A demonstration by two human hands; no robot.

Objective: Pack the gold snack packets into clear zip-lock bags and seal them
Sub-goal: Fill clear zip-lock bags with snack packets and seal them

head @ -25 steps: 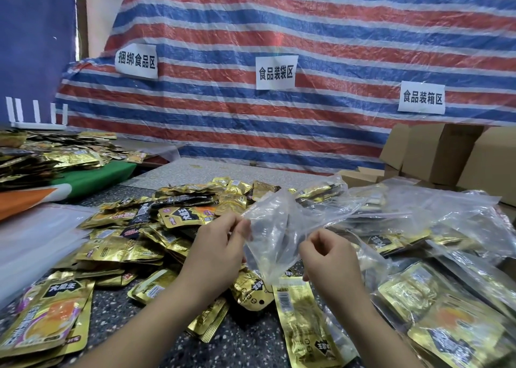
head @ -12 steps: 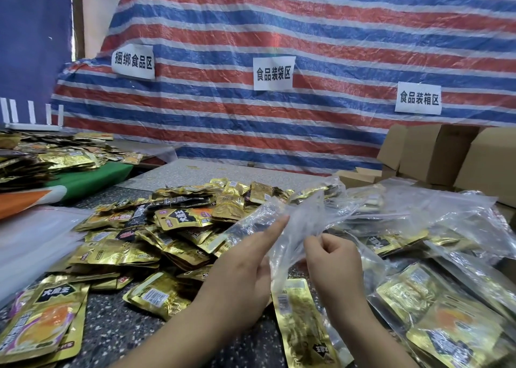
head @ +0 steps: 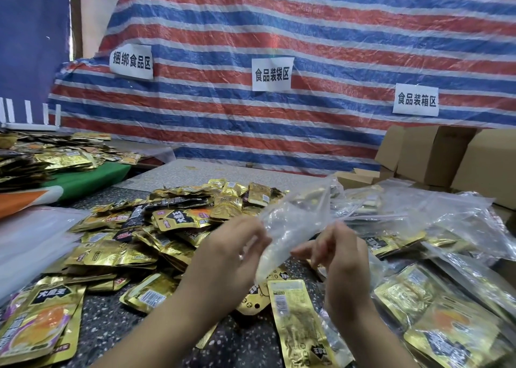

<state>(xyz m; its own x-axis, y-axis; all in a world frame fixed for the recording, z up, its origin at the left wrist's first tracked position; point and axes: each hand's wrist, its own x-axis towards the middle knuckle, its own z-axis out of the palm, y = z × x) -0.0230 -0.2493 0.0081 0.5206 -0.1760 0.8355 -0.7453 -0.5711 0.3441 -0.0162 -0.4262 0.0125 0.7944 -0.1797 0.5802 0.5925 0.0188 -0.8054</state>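
An empty clear zip-lock bag (head: 290,228) hangs crumpled in the air between my hands above the dark speckled table (head: 111,320). My left hand (head: 229,256) holds its left side with curled fingers. My right hand (head: 337,256) pinches its right side. A heap of gold snack packets (head: 178,222) lies behind and left of my hands. One long gold packet (head: 298,325) lies flat just below them. Filled clear bags of gold packets (head: 446,317) are stacked at the right.
Cardboard boxes (head: 435,155) stand at the back right. More gold packets (head: 50,158) cover a green-topped table at the left. A stack of clear bags (head: 30,239) lies at the left edge. A striped tarp with white paper signs (head: 272,74) hangs behind.
My left hand has drawn back from its reach across the bag and now grips the bag's left side. The bag has bunched narrower between both hands.
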